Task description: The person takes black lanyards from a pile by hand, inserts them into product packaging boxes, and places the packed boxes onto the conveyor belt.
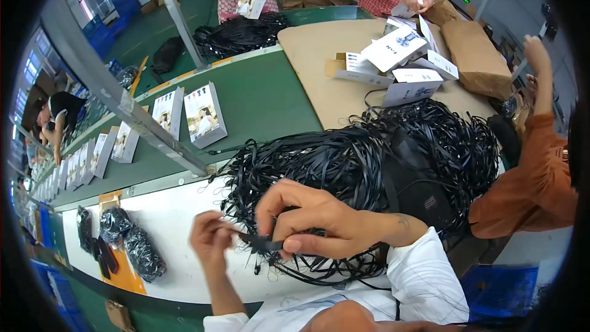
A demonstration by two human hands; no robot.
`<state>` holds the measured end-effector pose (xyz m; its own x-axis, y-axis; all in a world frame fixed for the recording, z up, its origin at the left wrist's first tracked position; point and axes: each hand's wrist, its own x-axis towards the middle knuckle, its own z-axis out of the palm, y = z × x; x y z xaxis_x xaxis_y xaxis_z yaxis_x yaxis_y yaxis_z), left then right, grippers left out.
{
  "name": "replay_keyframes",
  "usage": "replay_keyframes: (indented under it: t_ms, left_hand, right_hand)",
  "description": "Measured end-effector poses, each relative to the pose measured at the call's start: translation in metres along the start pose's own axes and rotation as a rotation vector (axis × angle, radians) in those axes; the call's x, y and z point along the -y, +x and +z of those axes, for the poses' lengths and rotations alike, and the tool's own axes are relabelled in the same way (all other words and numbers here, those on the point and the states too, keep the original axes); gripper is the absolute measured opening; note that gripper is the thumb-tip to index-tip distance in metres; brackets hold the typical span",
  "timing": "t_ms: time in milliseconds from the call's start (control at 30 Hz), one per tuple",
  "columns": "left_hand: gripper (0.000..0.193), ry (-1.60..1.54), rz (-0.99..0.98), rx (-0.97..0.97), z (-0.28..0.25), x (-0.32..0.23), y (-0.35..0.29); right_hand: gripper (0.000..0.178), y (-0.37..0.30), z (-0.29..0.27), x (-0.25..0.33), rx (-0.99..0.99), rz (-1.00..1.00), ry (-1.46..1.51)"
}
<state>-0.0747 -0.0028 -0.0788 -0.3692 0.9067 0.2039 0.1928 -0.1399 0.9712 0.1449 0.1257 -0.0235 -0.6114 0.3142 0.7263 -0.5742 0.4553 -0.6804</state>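
I'm pinching a black strap (pixel 262 244) with my left hand (pixel 212 240) and right hand (pixel 314 218), fingertips closed. Light tension is probably helping.

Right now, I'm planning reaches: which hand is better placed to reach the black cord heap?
Probably the right hand: it shows against the cord heap; the left hand is farther left, against the white tabletop.

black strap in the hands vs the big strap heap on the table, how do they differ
The held strap runs between the left hand and right hand; the strap heap sprawls over the white table. The held strap is small, the strap heap a large tangle. Both are black.
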Motion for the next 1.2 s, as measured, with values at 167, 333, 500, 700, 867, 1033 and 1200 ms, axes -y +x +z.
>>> replay_keyframes:
  t_ms: [167, 333, 500, 700, 867, 1033, 1200]
  left_hand:
    - [0.058, -0.248, 0.065, 0.267, 0.096, -0.010, 0.001]
    - [0.045, -0.744, -0.196, 0.729, 0.066, -0.006, -0.023]
    - [0.028, -0.500, -0.140, 0.526, 0.061, -0.048, -0.019]
    - [0.033, -0.204, 0.030, 0.295, 0.061, -0.102, -0.006]
    - [0.024, -0.323, -0.124, 0.430, 0.078, -0.089, 0.021]
    - [0.025, -0.056, -0.024, 0.333, 0.073, -0.064, 0.021]
    - [0.026, -0.253, -0.117, 0.429, 0.074, -0.074, 0.008]
  right_hand:
    - [0.022, 0.010, 0.015, 0.020, -0.003, 0.097, 0.520]
    - [0.030, -0.014, -0.013, 0.026, -0.283, 0.011, 0.764]
    - [0.020, -0.065, -0.063, 0.056, -0.462, -0.054, 0.732]
    - [0.044, -0.112, -0.078, 0.043, -0.701, -0.026, 0.654]
    - [0.035, -0.112, -0.047, 0.011, -0.786, 0.439, 0.526]
    - [0.074, -0.108, -0.031, -0.007, -0.542, 0.488, 0.415]
    - [0.114, -0.078, -0.013, -0.013, -0.207, 0.569, 0.097]
